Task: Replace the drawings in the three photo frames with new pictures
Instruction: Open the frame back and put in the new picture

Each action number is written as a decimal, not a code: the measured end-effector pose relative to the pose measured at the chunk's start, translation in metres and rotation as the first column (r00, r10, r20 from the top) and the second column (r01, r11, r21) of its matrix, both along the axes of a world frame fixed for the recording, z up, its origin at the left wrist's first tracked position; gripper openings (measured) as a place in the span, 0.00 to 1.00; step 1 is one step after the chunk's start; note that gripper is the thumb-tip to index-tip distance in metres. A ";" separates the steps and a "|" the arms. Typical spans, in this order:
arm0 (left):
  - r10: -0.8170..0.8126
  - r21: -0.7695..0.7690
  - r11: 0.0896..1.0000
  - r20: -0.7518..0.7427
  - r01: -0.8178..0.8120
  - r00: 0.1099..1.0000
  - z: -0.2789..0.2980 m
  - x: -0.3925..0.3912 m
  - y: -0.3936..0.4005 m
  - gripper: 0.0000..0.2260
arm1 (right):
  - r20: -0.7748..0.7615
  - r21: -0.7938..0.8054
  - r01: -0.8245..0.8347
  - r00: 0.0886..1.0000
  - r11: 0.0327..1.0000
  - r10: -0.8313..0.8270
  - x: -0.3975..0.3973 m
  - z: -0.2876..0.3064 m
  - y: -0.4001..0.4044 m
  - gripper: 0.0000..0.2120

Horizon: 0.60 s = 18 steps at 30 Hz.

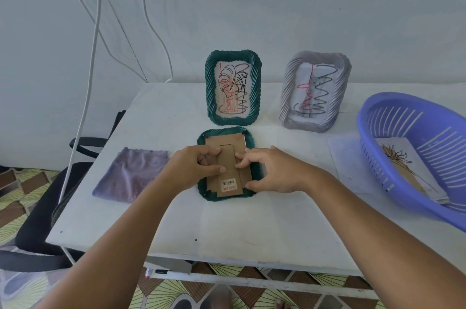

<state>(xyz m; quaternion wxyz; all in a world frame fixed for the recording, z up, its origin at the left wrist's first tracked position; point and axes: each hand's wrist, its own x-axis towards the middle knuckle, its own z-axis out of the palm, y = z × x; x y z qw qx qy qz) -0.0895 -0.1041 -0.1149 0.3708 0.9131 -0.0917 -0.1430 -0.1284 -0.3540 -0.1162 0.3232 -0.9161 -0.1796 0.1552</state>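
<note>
Both hands — left, right — on face-down green frame (cardboard back up).

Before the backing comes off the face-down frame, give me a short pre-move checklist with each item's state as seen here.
1. Face-down green frame lies flat on the table: ok.
2. Left hand and right hand both rest on the cardboard backing, fingers curled at its edges: ok.
3. Retaining tabs released: cannot tell; small dark tabs show at the corners, their position unclear.
4. Replacement picture at hand in the blue basket: ok.
5. Standing green frame and grey frame upright, apart from the hands: ok.
6. Purple cloth beside the frame, not under it: ok.
</note>
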 end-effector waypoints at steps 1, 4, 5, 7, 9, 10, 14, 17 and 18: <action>0.000 0.001 1.000 -0.003 0.000 1.000 0.000 0.000 0.000 0.24 | -0.007 0.009 0.002 1.000 1.000 -0.002 0.000 -0.001 0.000 0.23; 0.004 0.008 1.000 -0.004 -0.004 1.000 0.001 0.000 0.000 0.24 | -0.039 0.032 0.007 0.999 0.999 -0.006 0.000 0.000 -0.001 0.22; 0.008 0.003 1.000 -0.004 -0.008 1.000 0.001 -0.001 0.000 0.24 | -0.048 0.037 0.008 0.999 0.999 -0.007 0.000 0.000 -0.001 0.23; 0.013 -0.008 1.000 -0.002 -0.013 1.000 0.002 -0.001 0.000 0.24 | -0.063 0.045 0.010 0.998 0.999 -0.008 0.000 -0.001 -0.001 0.23; 0.013 -0.003 1.000 -0.002 -0.013 1.000 0.004 -0.003 -0.001 0.24 | -0.071 0.084 0.021 0.997 0.996 -0.015 0.000 -0.002 -0.001 0.22; 0.012 0.002 1.000 -0.001 -0.012 1.000 0.005 -0.004 -0.002 0.24 | -0.070 0.111 0.038 0.997 0.993 -0.030 0.000 -0.003 -0.001 0.21; -0.008 0.091 0.996 0.079 0.001 0.997 0.011 -0.009 -0.002 0.24 | -0.057 0.233 0.134 0.991 0.963 -0.124 -0.002 0.000 0.001 0.18; 0.033 0.132 0.990 0.170 -0.056 0.985 0.013 -0.017 -0.003 0.27 | 0.037 0.320 0.229 0.967 0.919 -0.254 -0.006 0.003 0.001 0.13; 0.069 0.121 0.988 0.179 -0.092 0.981 0.014 -0.019 -0.003 0.29 | 0.073 0.319 0.262 0.951 0.911 -0.300 -0.007 0.003 0.000 0.12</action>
